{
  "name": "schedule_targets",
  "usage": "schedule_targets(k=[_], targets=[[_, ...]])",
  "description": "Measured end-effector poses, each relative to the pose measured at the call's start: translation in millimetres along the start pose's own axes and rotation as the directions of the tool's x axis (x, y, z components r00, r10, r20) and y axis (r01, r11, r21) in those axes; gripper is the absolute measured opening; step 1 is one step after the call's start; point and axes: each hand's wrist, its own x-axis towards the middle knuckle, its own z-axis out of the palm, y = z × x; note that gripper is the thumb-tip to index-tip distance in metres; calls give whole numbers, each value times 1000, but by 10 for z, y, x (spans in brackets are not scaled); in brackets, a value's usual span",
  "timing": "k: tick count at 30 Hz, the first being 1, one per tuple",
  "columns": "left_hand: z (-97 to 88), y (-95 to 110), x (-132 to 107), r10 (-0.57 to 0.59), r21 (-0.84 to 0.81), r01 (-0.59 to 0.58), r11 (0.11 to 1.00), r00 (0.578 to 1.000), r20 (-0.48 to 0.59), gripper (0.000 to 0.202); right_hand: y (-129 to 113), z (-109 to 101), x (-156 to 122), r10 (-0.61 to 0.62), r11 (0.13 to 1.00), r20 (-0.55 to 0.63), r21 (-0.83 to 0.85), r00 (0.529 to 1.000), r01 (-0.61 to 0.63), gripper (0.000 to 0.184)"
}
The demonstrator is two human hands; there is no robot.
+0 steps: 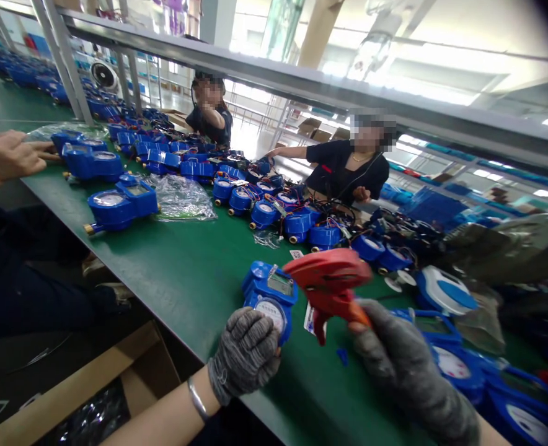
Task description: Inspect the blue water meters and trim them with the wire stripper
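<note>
My left hand (246,353), in a grey glove, is closed on the near end of a blue water meter (274,303) that rests on the green table. The meter's round dial and small rectangular display face up. My right hand (404,365), also gloved and blurred, is wrapped round the orange handle of a red plier-like hand tool (332,279). The tool's head is just right of the meter's display, above the table; whether it touches the meter I cannot tell. Beneath the tool lie a white label card (309,319) and a small blue piece (342,356).
Several blue meters with wires line the far side of the green table (181,266). More meters (455,365) lie at the right. Clear plastic bags (181,197) are at the left, near another person's hand (8,158). An open cardboard box (139,365) stands below the edge. Two people are opposite.
</note>
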Motion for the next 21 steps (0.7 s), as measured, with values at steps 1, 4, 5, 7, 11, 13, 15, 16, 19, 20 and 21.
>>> schedule_targets(k=[1, 4, 5, 7, 11, 13, 15, 16, 19, 20, 21], targets=[[2, 3, -2, -7, 2, 7, 1000, 1000, 0, 29, 15, 15, -13, -40, 999, 50, 3, 998, 40, 31], [9, 11, -14, -27, -8, 28, 1000, 999, 20, 29, 50, 45, -29, -104, 995, 121, 5, 987, 104, 28], [11, 11, -18, -28, -12, 28, 1000, 999, 20, 29, 46, 46, -25, -96, 995, 81, 4, 992, 96, 30], [9, 10, -18, -23, -18, 23, 1000, 1000, 15, 28, 6, 47, -1, -86, 996, 13, 15, 996, 86, 33], [-4, 34, 36, -36, -25, 37, 999, 999, 38, 30, -112, 63, 60, -168, 986, 89, 35, 982, 165, 29], [-1, 78, 77, -93, 3, 93, 996, 995, 47, 34, -106, 52, 49, -163, 987, 59, 12, 985, 163, 31], [13, 133, 104, -202, 71, 198, 978, 978, 55, 50, -41, 34, 5, -97, 995, -27, -33, 995, 96, 32], [22, 156, 108, -257, 113, 249, 962, 964, 64, 59, 5, 32, -20, -59, 997, -72, -52, 996, 55, 34], [49, 159, 79, -327, 197, 305, 932, 941, 90, 73, 134, 107, -27, 24, 999, -167, -42, 986, -32, 36], [50, 127, 63, -330, 194, 307, 932, 939, 97, 76, 162, 164, 7, 39, 999, -182, -14, 983, -42, 35], [42, 74, 47, -338, 174, 317, 932, 935, 110, 79, 180, 235, 60, 60, 998, -182, 19, 981, -57, 34]])
